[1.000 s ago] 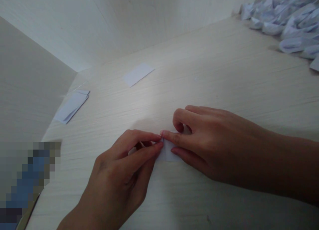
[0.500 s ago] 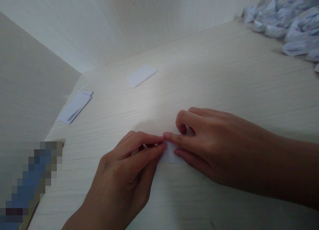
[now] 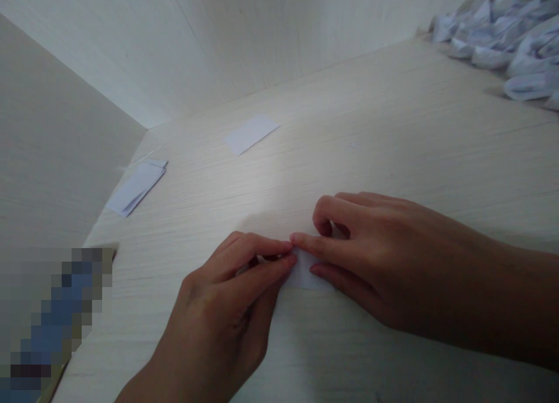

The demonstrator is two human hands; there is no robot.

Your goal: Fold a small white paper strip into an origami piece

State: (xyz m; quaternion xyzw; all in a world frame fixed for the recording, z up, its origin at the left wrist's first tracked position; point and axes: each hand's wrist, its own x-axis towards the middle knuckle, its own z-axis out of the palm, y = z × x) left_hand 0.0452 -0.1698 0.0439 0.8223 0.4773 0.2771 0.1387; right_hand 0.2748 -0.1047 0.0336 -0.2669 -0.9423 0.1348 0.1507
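A small white paper slip lies on the pale wooden desk, mostly covered by my fingers. My left hand comes in from below, its fingers curled together and pinching the slip's left end. From the right, my right hand presses down on the slip's other end with fingers bent and closed. The fingertips of both hands meet over the paper.
A flat white paper rectangle lies farther back on the desk. A folded paper piece rests near the left wall. A heap of several folded white paper pieces fills the back right corner. Walls close the desk at back and left.
Both hands stay on the paper slip in the same grip. The whole view has drifted slightly, so everything sits a little to the right and lower.
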